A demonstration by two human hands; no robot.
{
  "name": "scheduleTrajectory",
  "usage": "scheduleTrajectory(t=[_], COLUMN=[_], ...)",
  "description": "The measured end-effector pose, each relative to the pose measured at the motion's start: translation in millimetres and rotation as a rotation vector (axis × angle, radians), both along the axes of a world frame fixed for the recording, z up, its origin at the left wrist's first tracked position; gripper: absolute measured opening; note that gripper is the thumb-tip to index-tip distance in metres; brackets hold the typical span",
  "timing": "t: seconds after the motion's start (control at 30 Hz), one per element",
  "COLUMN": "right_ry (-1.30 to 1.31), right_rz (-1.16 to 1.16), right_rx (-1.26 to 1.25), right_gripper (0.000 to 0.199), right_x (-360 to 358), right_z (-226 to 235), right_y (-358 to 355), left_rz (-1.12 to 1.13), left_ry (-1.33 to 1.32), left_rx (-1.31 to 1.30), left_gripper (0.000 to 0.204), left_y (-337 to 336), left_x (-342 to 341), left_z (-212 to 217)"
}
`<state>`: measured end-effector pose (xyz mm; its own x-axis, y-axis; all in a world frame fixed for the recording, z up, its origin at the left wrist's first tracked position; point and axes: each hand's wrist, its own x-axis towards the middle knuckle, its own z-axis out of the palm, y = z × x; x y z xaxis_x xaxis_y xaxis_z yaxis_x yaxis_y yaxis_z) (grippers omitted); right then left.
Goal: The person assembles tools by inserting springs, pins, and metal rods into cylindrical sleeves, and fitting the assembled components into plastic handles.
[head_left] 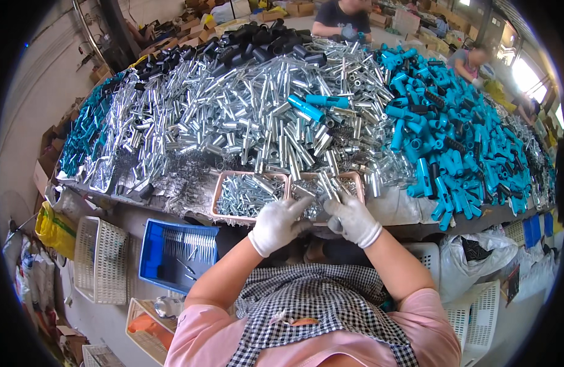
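Silver tubes [327, 186] lie at eleven o'clock from the nearer right hand [353, 222], long axes pointing likewise, near ends pinched in its fingers, while the left hand [277, 227], at its nine o'clock, spreads beside a pink tray [217, 194].

Left fingers [299, 206] blurred, pink shirt [202, 335] cut off

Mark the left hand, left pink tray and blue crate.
Left hand [274, 226]: head view, back of white glove.
Left pink tray [217, 196]: head view, left rim.
Blue crate [150, 252]: head view, left wall.
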<state>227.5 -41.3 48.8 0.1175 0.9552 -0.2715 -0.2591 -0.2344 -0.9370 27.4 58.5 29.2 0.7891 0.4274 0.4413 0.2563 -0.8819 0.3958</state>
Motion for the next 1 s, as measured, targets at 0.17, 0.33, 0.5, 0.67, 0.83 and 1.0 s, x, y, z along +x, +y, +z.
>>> scheduleTrajectory(t=[0.17, 0.33, 0.5, 0.67, 0.83, 1.0], right_ry=[-0.902, -1.108, -1.134, -1.033, -0.470, -0.164], right_rz=[-0.070, 0.096, 0.143, 0.020, 0.021, 0.063], right_rx=[0.382, 0.831, 0.982, 0.757, 0.172, -0.005], right_gripper=[0.034, 0.028, 0.032, 0.030, 0.031, 0.026], right_x=[-7, -15, -21, -34, -29, -26], right_z=[-7, 9, 6, -4, -1, 2], right_y=[-7, 3, 9, 10, 11, 6], left_rz=[0.011, -0.242, -0.111, -0.081, 0.174, 0.140], left_ry=[0.204, -0.166, 0.023, -0.328, -0.093, -0.119], left_rx=[-0.405, -1.317, -1.473, -1.264, -0.014, 0.172], left_gripper=[0.064, 0.057, 0.045, 0.036, 0.033, 0.032], left_y=[-13, 8, 13, 3, -12, -12], left_x=[-7, -25, -42, -36, -32, -32], left_z=[0, -20, -11, -19, 5, 6])
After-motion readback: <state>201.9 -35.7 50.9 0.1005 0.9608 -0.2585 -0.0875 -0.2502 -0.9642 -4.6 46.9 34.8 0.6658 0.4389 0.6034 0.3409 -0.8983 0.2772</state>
